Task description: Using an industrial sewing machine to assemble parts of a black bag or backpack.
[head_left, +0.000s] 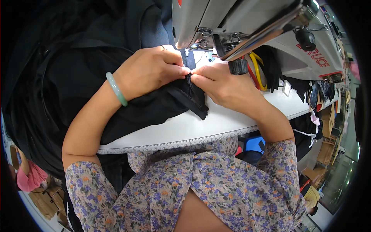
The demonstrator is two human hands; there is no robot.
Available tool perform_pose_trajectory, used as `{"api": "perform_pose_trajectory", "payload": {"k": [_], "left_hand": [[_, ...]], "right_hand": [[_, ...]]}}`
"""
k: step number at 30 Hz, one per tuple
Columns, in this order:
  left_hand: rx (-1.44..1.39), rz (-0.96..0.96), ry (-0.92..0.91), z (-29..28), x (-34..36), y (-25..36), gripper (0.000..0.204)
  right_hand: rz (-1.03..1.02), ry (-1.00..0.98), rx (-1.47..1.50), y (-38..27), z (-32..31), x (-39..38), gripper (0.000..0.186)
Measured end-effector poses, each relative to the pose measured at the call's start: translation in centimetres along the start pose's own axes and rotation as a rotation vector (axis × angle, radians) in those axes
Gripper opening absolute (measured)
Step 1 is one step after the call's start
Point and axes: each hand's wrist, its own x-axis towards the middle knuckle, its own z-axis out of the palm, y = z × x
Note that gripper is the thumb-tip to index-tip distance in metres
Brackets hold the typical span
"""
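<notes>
A large heap of black fabric point(81, 77) covers the left of the white table, and one dark edge of it runs up toward the sewing machine point(247, 38). My left hand point(152, 69), below a pale green bangle point(116, 89), is closed with its thumb and finger pinching that edge. Right against it, my right hand point(228, 85) pinches the same edge from the other side. The fingertips of both hands meet just in front of the lit needle area. A zigzag-cut corner of the fabric point(201, 112) hangs toward me over the white surface.
A measuring tape strip point(185, 144) runs along the table's near edge. Scissors with yellow handles point(258, 71) lie beneath the machine arm, beside dark cloth scraps point(299, 87). Cardboard boxes point(326, 150) stand on the floor at right. Another person in pink point(31, 176) is at far left.
</notes>
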Motion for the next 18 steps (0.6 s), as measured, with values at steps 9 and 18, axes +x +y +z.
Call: {"api": "perform_pose_trajectory", "payload": {"k": [9,18], "left_hand": [[-0.038,-0.059,0.002,-0.4,1.1,-3.2,0.011],[-0.034,-0.082,0.023,0.6,0.8,-3.7,0.014]], "right_hand": [[0.373,0.109,0.505,3.2,4.5,2.3,0.025],[0.474,0.159,0.59,3.4,4.1,2.2,0.028]]}}
